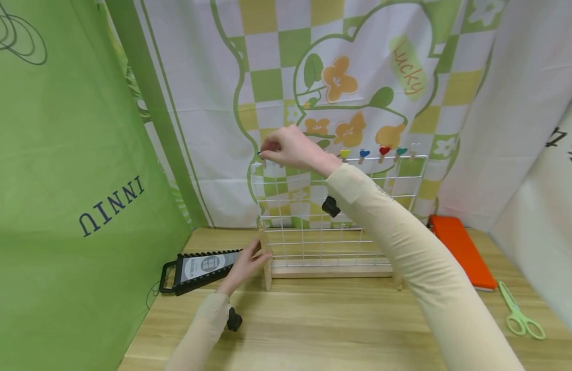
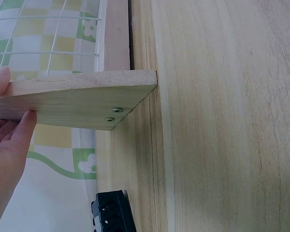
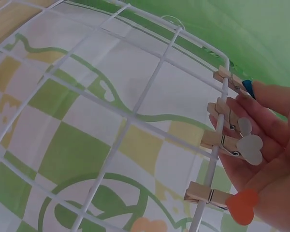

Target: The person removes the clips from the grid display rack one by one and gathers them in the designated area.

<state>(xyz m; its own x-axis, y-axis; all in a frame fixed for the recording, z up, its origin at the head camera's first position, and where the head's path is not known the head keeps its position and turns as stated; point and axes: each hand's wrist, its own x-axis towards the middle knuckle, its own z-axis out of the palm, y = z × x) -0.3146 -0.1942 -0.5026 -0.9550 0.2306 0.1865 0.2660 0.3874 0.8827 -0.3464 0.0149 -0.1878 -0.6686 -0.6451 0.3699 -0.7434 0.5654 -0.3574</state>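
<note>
A white wire grid [image 3: 130, 118] stands upright in a wooden base [image 1: 332, 271]. My right hand [image 1: 292, 148] is at the grid's top left corner. In the right wrist view, its thumb and finger pinch a small wooden clothespin [image 3: 230, 79] with a dark blue heart, which sits on the edge wire. Beside it, clothespins with white hearts [image 3: 250, 149] and an orange heart [image 3: 242, 207] are clipped along the same wire. My left hand [image 1: 243, 265] grips the wooden side foot [image 2: 87, 99], thumb on one face and fingers on the other.
Farther right on the top wire are clothespins with yellow [image 1: 344, 153], blue [image 1: 364, 153], red [image 1: 384, 150] and teal [image 1: 401, 151] hearts. A black-edged, handled item [image 1: 209, 265] lies left, an orange-red flat case [image 1: 462, 252] and green scissors [image 1: 517, 312] right. Patterned curtains hang behind.
</note>
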